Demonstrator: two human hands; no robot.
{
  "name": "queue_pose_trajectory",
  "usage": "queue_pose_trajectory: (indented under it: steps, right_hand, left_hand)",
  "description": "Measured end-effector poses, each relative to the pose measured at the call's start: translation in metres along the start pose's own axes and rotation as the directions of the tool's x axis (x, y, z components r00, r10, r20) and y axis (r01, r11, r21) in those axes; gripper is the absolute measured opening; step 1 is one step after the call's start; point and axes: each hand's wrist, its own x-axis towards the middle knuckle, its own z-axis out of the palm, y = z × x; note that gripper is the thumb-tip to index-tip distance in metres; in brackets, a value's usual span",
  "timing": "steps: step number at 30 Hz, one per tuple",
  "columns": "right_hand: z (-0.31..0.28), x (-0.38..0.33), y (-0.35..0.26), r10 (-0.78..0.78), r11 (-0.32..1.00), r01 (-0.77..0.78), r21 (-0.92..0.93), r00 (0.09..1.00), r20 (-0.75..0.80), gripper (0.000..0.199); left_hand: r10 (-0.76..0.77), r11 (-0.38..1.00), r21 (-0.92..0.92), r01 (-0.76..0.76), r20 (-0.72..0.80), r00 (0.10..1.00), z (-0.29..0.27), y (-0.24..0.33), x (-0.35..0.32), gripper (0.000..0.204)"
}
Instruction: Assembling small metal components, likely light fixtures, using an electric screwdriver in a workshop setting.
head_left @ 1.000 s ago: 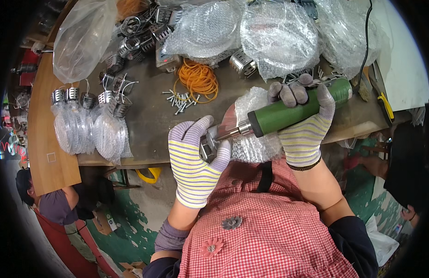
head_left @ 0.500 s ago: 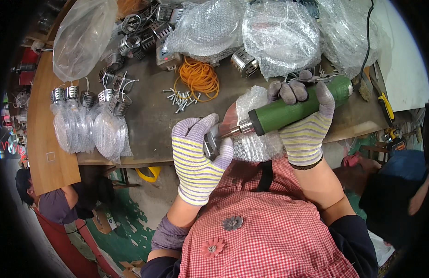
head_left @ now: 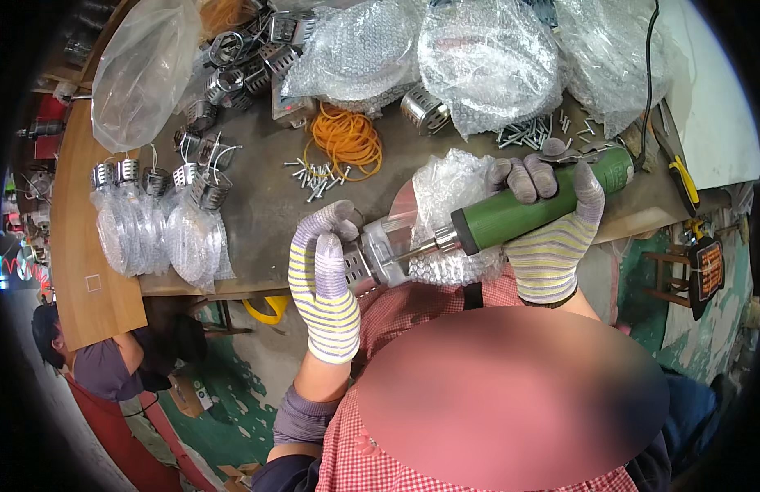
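Driver (head_left: 511, 216) R of metal part (head_left: 362, 269), screws (head_left: 317, 179) behind on tbl (head_left: 261, 197), pliers (head_left: 683, 182) far R.

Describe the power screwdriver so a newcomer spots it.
Find the worktable; at its near edge, the gloved right hand grips the power screwdriver, its shaft pointing left. Its thick green cylindrical body sets it apart from the clear bubble wrap.
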Motion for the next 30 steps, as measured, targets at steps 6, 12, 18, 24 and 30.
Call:
queue_pose_trajectory:
  steps: [6,12,18,24,30]
  right_hand:
    - [0.001,0.000,0.002,-0.008,1.000,0.008,0.002,1.000,0.010,0.026]
    - [-0.001,0.001,0.004,0.004,1.000,-0.004,0.011,1.000,0.013,0.023]
    - [0.004,0.000,0.005,0.004,1.000,-0.004,0.000,1.000,-0.005,0.021]
    - [0.001,0.002,0.006,0.008,0.999,-0.007,-0.036,1.000,0.021,0.020]
    - [0.003,0.001,0.003,0.030,0.999,-0.028,-0.034,0.999,0.030,0.021]
  left_hand:
    - [0.082,0.994,0.069,-0.083,0.022,0.996,0.001,-0.002,0.002,0.032]
    - [0.155,0.966,0.195,-0.169,0.085,0.984,-0.002,-0.003,0.006,0.025]
    - [0.168,0.966,0.184,-0.181,0.084,0.982,0.000,-0.004,0.008,0.022]
    - [0.167,0.966,0.186,-0.179,0.082,0.983,0.001,-0.001,0.007,0.021]
    - [0.334,0.902,0.227,-0.366,0.170,0.927,-0.012,-0.009,0.009,0.020]
